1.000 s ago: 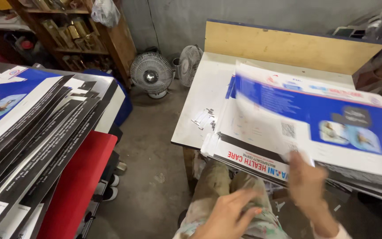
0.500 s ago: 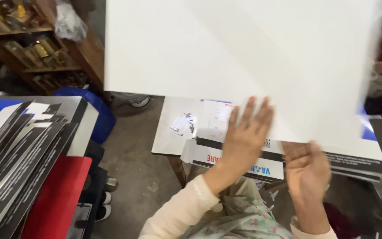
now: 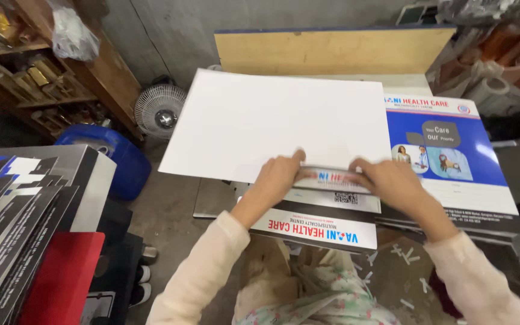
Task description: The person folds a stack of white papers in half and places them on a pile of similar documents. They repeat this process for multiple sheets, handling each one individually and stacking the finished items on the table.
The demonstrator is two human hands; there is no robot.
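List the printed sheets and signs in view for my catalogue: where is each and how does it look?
Blank white sheet: table centre, both hands at its near edge.
Blue-and-white poster: right, flat, rectangular, small photos.
White printed stack: under hands, red-blue lettering.
Black-and-white sheets: fanned, far left.

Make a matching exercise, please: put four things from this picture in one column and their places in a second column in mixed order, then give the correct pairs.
Things:
1. blank white sheet
2. electric fan
3. blue printed folder
4. red panel

Places:
A. on the floor, by the wooden shelf
B. bottom left, beside the stack of dark sheets
C. on the table, to the right of the white sheet
D. on the pile, with both hands at its near edge

Pairs: 1-D, 2-A, 3-C, 4-B

The left hand and right hand rest at the sheet's near edge.
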